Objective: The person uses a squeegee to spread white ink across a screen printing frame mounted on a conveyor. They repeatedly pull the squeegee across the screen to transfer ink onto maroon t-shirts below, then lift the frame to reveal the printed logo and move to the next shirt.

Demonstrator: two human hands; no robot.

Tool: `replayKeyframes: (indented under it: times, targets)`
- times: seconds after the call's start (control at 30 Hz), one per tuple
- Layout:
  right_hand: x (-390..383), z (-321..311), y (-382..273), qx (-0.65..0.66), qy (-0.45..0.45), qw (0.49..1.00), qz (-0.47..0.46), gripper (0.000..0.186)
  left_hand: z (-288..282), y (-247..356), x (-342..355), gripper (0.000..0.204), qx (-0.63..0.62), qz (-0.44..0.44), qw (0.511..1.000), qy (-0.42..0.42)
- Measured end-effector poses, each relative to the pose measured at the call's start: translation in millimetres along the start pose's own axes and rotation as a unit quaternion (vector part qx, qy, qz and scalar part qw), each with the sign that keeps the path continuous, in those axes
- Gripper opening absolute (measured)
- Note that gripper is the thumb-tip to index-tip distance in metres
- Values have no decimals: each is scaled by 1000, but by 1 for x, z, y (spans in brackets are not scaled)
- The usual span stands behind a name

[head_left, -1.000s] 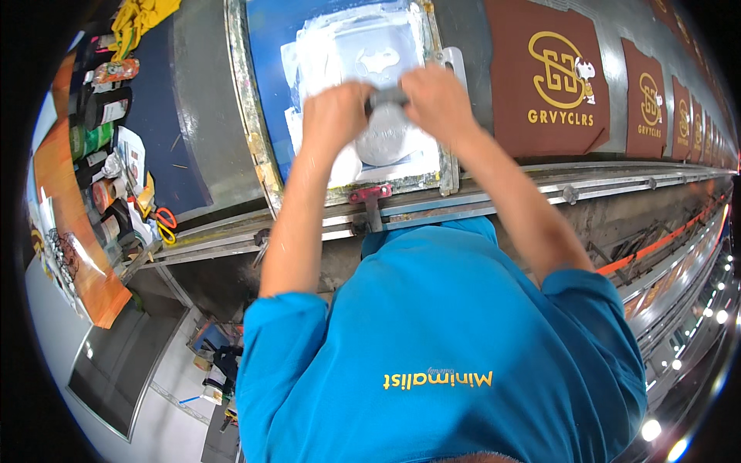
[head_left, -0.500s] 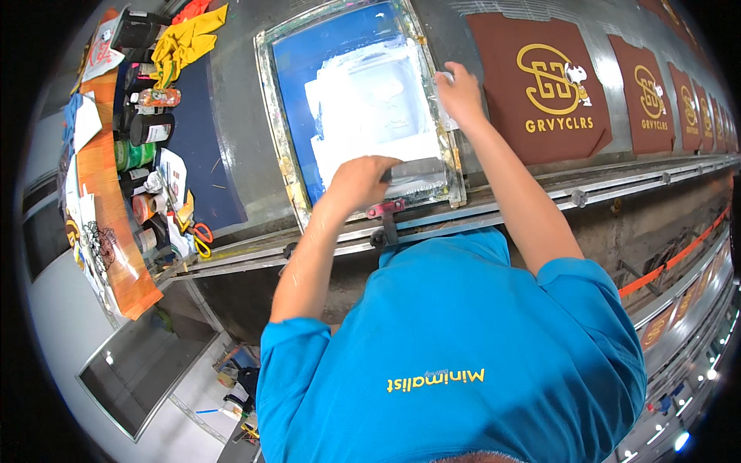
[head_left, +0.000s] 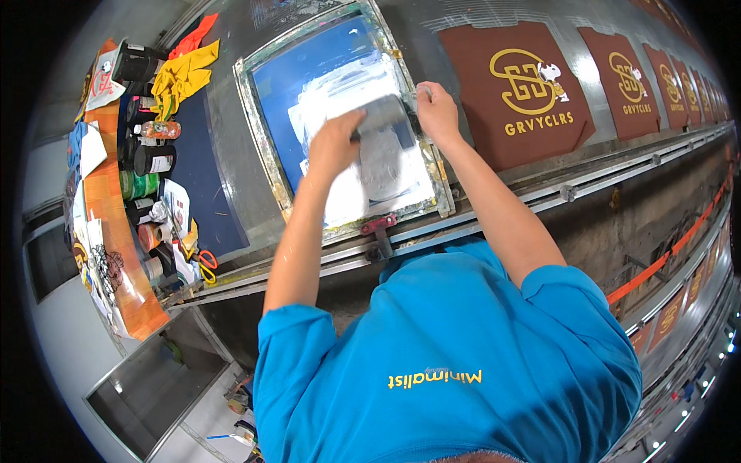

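Note:
A screen-printing frame (head_left: 270, 147) with blue mesh lies on the long table, thick white ink (head_left: 340, 85) spread over its middle. My left hand (head_left: 333, 145) grips the left end of a grey squeegee (head_left: 384, 113), which stands across the inked mesh. Below the squeegee a greyish wiped strip (head_left: 382, 166) shows through the white. My right hand (head_left: 438, 114) is closed at the right edge of the frame, its fingers curled; what they hold, if anything, is hidden. A small red clamp (head_left: 378, 224) sits at the frame's near edge.
Maroon printed fabric pieces (head_left: 478, 85) lie in a row to the right. A metal rail (head_left: 532, 202) runs along the table's near side. At left are black ink tubs (head_left: 153, 157), a yellow cloth (head_left: 185, 69), an orange bottle (head_left: 160, 130) and scissors (head_left: 207, 264).
My left hand has pushed the squeegee away from me, from the near end of the mesh to its middle. My right hand's fingers have curled in. The whole view has shifted slightly.

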State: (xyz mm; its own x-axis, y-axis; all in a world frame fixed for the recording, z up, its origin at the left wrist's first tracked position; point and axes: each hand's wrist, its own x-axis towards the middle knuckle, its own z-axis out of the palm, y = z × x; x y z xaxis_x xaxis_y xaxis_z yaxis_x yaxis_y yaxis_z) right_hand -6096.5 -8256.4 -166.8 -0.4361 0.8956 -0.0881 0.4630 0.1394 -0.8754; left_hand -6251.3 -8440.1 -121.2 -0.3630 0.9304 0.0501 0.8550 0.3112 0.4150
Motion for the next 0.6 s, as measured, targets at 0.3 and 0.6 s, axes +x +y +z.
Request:
replayKeyframes:
  times: [0.3, 0.6]
  targets:
    - [-6, 3, -5, 2, 35, 998, -42, 32, 18, 75, -133, 73, 27, 24, 999, -1]
    - [-8, -15, -14, 67, -12, 997, 45, 35, 19, 112, -176, 70, 5, 20, 997, -73]
